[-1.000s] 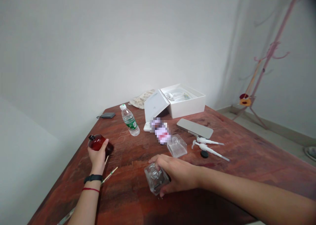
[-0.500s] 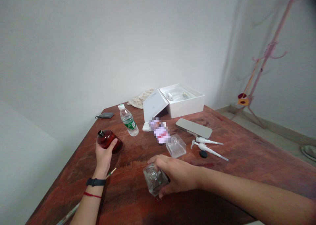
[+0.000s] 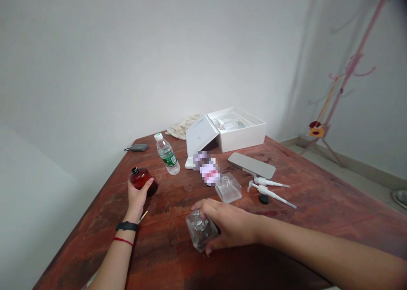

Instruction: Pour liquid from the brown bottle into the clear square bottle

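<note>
My left hand (image 3: 137,196) is wrapped around a dark amber bottle (image 3: 140,178) with an uncapped black-looking neck, on the left side of the table. The bottle leans slightly to the left. Closer to me, my right hand (image 3: 219,226) grips a clear square bottle (image 3: 197,227) from its right side. That bottle has an open neck and sits on or just over the tabletop; its base is partly hidden by my fingers. Beyond it is a second clear square bottle (image 3: 228,190). Two white pump heads (image 3: 269,191) with tubes lie to the right, near a black round cap (image 3: 263,199).
On the brown table (image 3: 165,247) stand a water bottle (image 3: 168,156) and an open white box (image 3: 243,137). A blurred-out phone-like item (image 3: 208,171), a silver flat case (image 3: 252,165), a grey pouch-like item (image 3: 139,147) and a thin stick (image 3: 143,216) lie about.
The amber bottle's neck has shifted a little right with my left hand, so it leans less. My right hand keeps its hold on the clear bottle. The view has shifted slightly.
</note>
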Action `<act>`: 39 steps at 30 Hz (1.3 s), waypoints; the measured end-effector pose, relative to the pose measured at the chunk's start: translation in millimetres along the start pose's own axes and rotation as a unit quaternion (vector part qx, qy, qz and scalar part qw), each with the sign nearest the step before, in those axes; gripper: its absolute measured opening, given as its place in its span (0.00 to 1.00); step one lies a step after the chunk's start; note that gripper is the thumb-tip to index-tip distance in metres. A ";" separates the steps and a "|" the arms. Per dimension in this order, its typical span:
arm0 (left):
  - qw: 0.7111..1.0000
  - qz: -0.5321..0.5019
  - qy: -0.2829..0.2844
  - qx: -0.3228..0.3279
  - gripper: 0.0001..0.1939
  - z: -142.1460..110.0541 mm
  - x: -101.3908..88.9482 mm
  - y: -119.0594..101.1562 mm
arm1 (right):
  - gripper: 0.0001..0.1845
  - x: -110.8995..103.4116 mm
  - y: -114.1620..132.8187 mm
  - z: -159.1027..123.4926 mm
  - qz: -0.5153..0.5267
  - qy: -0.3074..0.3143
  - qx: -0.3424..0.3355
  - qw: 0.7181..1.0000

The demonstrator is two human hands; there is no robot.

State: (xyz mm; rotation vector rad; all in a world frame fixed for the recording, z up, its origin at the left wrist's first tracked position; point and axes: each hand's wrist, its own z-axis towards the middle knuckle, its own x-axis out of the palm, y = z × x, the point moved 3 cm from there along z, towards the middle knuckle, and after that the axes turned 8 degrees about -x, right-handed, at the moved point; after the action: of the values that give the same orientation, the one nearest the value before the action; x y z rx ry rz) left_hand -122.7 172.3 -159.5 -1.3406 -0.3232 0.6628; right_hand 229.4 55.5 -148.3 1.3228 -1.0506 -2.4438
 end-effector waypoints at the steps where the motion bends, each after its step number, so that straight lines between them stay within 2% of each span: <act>1: 1.000 0.002 -0.007 -0.002 0.21 1.8 -2.0 0.1 | 0.35 0.2 -0.2 -0.1 0.002 -0.001 -0.001 1.000; 10: 0.993 0.037 -0.110 -0.019 0.23 11.1 -26.8 -7.1 | 0.35 -0.5 1.5 -0.5 0.007 0.003 0.009 1.000; 17: 0.991 0.057 -0.122 -0.024 0.23 8.0 -26.6 -9.4 | 0.35 1.2 -0.8 -1.6 0.012 -0.005 0.002 1.000; 21: 0.992 0.072 -0.101 -0.041 0.22 2.9 -20.6 -8.9 | 0.34 -0.2 1.4 -1.1 0.014 0.000 0.010 1.000; 28: 0.997 0.060 -0.026 -0.035 0.29 -16.3 -3.3 -18.0 | 0.33 -0.2 1.1 -3.8 0.032 -0.017 0.005 0.999; 31: 0.998 0.042 -0.003 -0.041 0.33 -26.5 0.6 -25.5 | 0.34 0.6 0.3 -5.2 0.028 -0.019 0.011 0.999; 34: 0.999 0.019 0.025 -0.045 0.34 -37.0 3.1 -35.5 | 0.36 1.7 0.1 -6.0 0.019 -0.015 0.020 1.000; 39: 0.994 -0.036 0.100 -0.008 0.39 -56.5 9.6 -56.8 | 0.39 3.3 -1.5 -8.7 0.012 -0.013 0.043 0.999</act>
State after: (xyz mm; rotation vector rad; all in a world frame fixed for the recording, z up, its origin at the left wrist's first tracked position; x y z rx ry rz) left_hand -68.2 128.9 -118.8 -1.3907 -0.2147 0.4616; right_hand 234.5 50.7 -154.6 1.2978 -1.1848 -2.4302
